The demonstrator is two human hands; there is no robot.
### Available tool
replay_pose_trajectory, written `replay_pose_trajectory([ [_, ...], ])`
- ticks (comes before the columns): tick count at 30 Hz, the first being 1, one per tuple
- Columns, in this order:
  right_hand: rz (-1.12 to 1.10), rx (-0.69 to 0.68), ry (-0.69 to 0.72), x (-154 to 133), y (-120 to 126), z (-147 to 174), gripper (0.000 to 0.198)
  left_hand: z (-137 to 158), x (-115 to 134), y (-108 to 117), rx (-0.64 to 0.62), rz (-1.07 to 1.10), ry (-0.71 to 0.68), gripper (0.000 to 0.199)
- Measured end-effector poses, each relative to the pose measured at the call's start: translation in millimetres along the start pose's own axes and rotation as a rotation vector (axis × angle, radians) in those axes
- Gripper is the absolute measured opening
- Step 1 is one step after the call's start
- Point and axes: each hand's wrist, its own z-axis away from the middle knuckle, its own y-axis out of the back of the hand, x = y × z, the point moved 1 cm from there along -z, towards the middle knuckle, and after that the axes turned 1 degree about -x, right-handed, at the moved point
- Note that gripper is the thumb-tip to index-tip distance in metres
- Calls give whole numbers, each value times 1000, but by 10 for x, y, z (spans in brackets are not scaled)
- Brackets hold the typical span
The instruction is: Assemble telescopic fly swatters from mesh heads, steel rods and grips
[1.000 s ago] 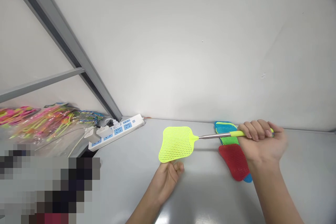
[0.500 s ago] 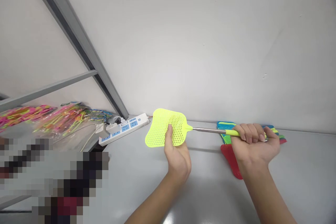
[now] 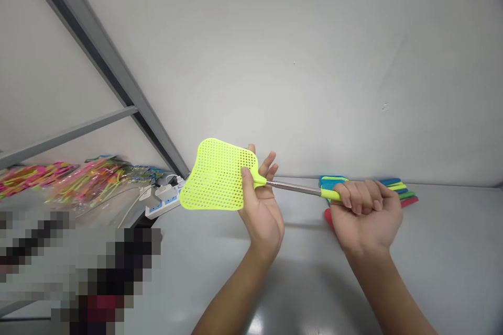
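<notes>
A neon yellow fly swatter with a perforated paddle and a metal shaft is held level above the table. My left hand pinches it where the paddle meets its neck, thumb in front, the other fingers behind and partly spread. My right hand is wrapped round the yellow handle at the shaft's other end. Behind my right hand lie more swatters on the table: blue heads, a red head mostly covered by the hand, and several coloured handles to its right.
A white power strip with plugs and cables lies at the left, by a grey metal frame. Beyond it are plastic-wrapped colourful items. The grey table meets a pale wall. A blurred patch covers the lower left.
My left hand has shifted from the paddle's face to its neck, its fingers now showing behind. The paddle has moved left and appears larger; my right hand has moved slightly left with the handle.
</notes>
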Motion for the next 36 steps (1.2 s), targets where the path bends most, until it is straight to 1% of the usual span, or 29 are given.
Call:
replay_pose_trajectory([
  [3, 18, -6, 9, -44, -2, -7, 34, -41, -44, 15, -84, -11, 48, 38],
  [5, 28, -5, 13, -66, -2, -11, 34, -51, -80, 16, -91, -40, 48, 38],
  [8, 31, 30, 24, -74, -5, -20, 34, -2, -127, -3, -33, -36, 44, 37],
  [12, 26, 94, 55, -61, -1, -45, 35, 146, -157, -48, 74, 57, 71, 35],
  [15, 46, 104, 60, -57, 13, -67, 34, 223, -175, -58, 137, 119, 81, 33],
  [20, 83, 133, 102, -57, 17, -76, 33, 250, -191, -33, 218, 129, 139, 35],
  [23, 76, 146, 101, -28, 21, -77, 33, 254, -159, -28, 248, 123, 122, 34],
  [25, 65, 138, 84, 5, 36, -82, 33, 252, -137, -29, 244, 153, 111, 33],
  [29, 61, 103, 56, 58, 81, -80, 33, 218, -124, -24, 230, 293, 127, 29],
  [32, 77, 40, 50, 60, 100, -63, 33, 192, -126, -13, 245, 345, 157, 28],
  [36, 86, -51, 71, 32, 102, -40, 34, 207, -108, -15, 260, 359, 203, 27],
])
